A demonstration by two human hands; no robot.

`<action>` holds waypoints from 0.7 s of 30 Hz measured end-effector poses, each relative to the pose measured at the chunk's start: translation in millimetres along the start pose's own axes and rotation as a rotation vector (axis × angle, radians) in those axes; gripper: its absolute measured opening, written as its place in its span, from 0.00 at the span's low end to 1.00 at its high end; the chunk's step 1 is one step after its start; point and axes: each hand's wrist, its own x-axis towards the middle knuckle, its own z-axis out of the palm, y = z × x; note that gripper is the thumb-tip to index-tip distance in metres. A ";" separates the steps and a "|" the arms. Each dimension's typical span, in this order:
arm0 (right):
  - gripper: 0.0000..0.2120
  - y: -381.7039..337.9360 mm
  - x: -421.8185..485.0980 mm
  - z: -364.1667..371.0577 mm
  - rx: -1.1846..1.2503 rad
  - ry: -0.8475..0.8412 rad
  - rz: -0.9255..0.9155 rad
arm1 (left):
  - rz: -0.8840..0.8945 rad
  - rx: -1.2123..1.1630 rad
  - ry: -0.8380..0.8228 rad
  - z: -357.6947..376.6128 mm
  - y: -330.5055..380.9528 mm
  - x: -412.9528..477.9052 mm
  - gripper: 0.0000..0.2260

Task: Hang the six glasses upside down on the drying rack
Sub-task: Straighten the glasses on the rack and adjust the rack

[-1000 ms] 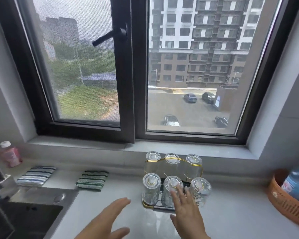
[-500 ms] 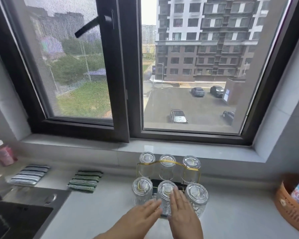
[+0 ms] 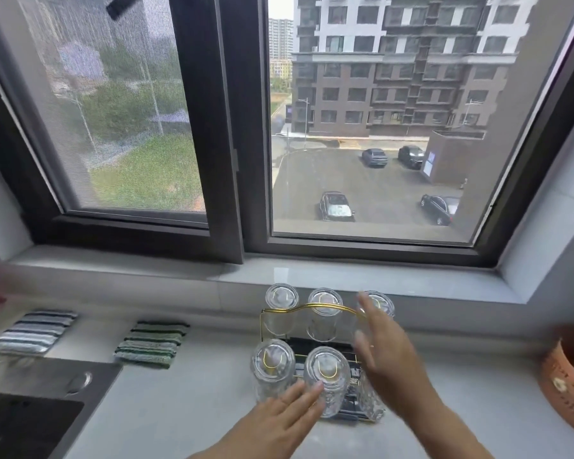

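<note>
Far to the left of both hands: sink (image 3: 30, 422), dark basin with steel rim, set into the counter (image 3: 186, 422). Behind it, two striped cloths, grey cloth (image 3: 34, 331) and green cloth (image 3: 153, 339), lying flat and apart from each other.

Left hand (image 3: 279, 422): palm down, fingers extended and spread, grip apart and holding nothing. Fingertips lie at the foot of the front middle glass (image 3: 327, 376); contact likely, not certain.

Just beyond the left grip: drying rack (image 3: 312, 308), gold wire frame on a dark base. Front left glass (image 3: 272, 367) and front middle glass both inverted, bases up, each seated over a wire loop. Back row, further from the grips: back left glass (image 3: 281, 298) and back middle glass (image 3: 325, 301), likewise inverted.

Right hand (image 3: 388, 352): blurred, flat, fingers extended toward the back right glass (image 3: 378, 303), which it partly covers. Grip apart, nothing in it. Beneath its wrist, a front right glass (image 3: 371, 402) shows only in part; appears inverted.

Well to the right of the right grip: orange basket (image 3: 564, 389) at the frame edge.

Assessment: all six glasses appear hung; task at or near completion. Step in hand reads as a final check or squaring of the rack. To do it well: press lightly with flat palms, steady the rack from both sides at once, avoid knocking neighbouring glasses together, confirm each sits fully down on its loop.
</note>
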 end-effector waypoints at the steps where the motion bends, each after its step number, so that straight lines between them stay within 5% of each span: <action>1: 0.22 6.4 18.1 -3.8 0.027 -0.080 0.043 | 0.009 0.034 -0.014 -1.1 -0.4 0.0 0.25; 5: 0.20 31.5 81.0 0.4 -0.154 -0.313 0.045 | 0.060 0.190 0.002 4.2 1.3 3.5 0.27; 10: 0.30 39.4 124.8 20.7 -0.216 -0.563 0.100 | 0.123 0.166 -0.003 10.1 2.7 6.0 0.26; 15: 0.42 39.7 139.8 39.4 -0.245 -0.783 0.182 | 0.102 0.418 -0.038 22.4 -3.0 8.5 0.30; 16: 0.41 40.6 140.8 41.6 -0.249 -0.794 0.171 | 0.141 0.461 -0.072 20.5 -6.6 9.0 0.34; 19: 0.41 41.9 141.9 42.2 -0.254 -0.816 0.146 | 0.255 0.601 -0.134 2.2 -11.4 -6.8 0.69; 20: 0.41 42.6 142.2 41.4 -0.258 -0.816 0.139 | 0.251 0.634 -0.119 2.2 -13.9 -5.5 0.72; 21: 0.41 42.9 142.3 40.7 -0.260 -0.818 0.131 | 0.219 0.613 -0.156 7.1 -13.8 -3.7 0.65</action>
